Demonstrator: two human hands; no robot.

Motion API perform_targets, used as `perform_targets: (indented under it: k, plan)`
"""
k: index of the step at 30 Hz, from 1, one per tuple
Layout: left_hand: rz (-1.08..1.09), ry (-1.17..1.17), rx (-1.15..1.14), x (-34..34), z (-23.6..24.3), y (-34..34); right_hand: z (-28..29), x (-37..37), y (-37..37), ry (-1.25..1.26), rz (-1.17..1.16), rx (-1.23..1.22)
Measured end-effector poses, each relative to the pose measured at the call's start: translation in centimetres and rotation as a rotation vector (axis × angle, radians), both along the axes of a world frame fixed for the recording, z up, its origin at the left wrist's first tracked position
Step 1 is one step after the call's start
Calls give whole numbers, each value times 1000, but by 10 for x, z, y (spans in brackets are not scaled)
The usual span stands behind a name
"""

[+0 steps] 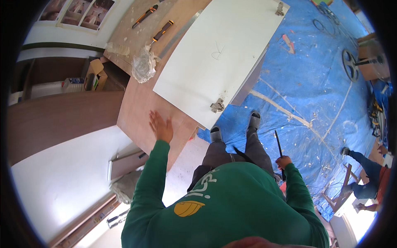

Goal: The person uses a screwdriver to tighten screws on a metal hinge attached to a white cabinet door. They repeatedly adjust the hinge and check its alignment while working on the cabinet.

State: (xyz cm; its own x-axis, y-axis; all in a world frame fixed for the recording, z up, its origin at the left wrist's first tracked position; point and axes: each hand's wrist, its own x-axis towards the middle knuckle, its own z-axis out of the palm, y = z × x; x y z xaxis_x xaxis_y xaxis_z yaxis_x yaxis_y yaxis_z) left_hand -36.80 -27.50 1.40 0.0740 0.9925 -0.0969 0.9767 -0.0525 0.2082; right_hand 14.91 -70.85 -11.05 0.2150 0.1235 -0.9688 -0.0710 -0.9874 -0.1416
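Note:
My left hand (pixel 161 127) lies with fingers spread on the bare end of a brown wooden worktop (pixel 136 99). Just beyond it is a white cabinet door panel (pixel 206 62), with a pencil-like mark on its face. One metal hinge (pixel 217 105) is fixed near the panel's near corner and another hinge (pixel 280 9) at the far corner. By my right side, my right hand (pixel 283 162) is closed around a long thin black rod (pixel 278 141), which points forward over the floor; its exact kind is unclear.
Two orange-and-black screwdriver-like tools (pixel 162 32) and a crumpled clear plastic bag (pixel 144 66) rest on the worktop. Blue sheeting (pixel 306 82) with debris covers the floor. A wheeled item (pixel 350 65) stands at right. Another person (pixel 368 177) is at the lower right, near a wooden stool-like frame (pixel 343 190).

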Motion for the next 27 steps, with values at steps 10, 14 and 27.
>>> perform_targets:
  k: [10,14,27]
  plan:
    - [-120,-252,105,143,26,8,-48,152,-26,174,-157,-124]
    - [-58,-140,86,172,15,67,-55,167,-2,118,-106,-139]
    - [-90,-44,140,179,10,72,-80,162,23,216,-3,-278]
